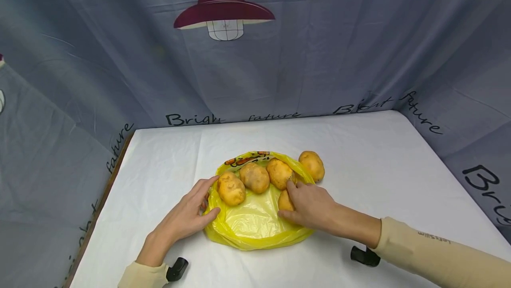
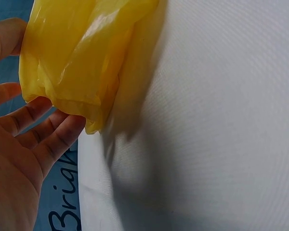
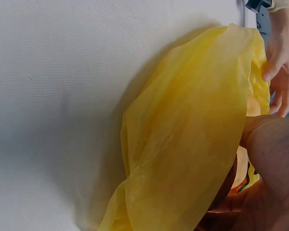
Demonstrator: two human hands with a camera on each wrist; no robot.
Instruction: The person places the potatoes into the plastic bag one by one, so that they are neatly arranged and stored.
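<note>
A yellow plastic bag [image 1: 259, 241] lies spread on the table with its mouth rolled wide. Inside it, along the far and left side, are three potatoes [image 1: 254, 178]. My right hand [image 1: 313, 206] reaches over the bag's right rim and grips another potato [image 1: 285, 201], partly hidden under the fingers. In the right wrist view the bag's wall [image 3: 183, 125] covers most of that grasp. At the left rim my left hand [image 1: 187, 212] rests with spread fingers against the bag. The left wrist view has its fingertips touching the yellow plastic [image 2: 82, 57].
Outside the bag, just beyond its right rim, lies one more potato [image 1: 312, 166]. A white cloth [image 1: 167, 159] covers the table. Grey-blue curtains [image 1: 303, 57] with printed lamps and lettering hang behind and at both sides.
</note>
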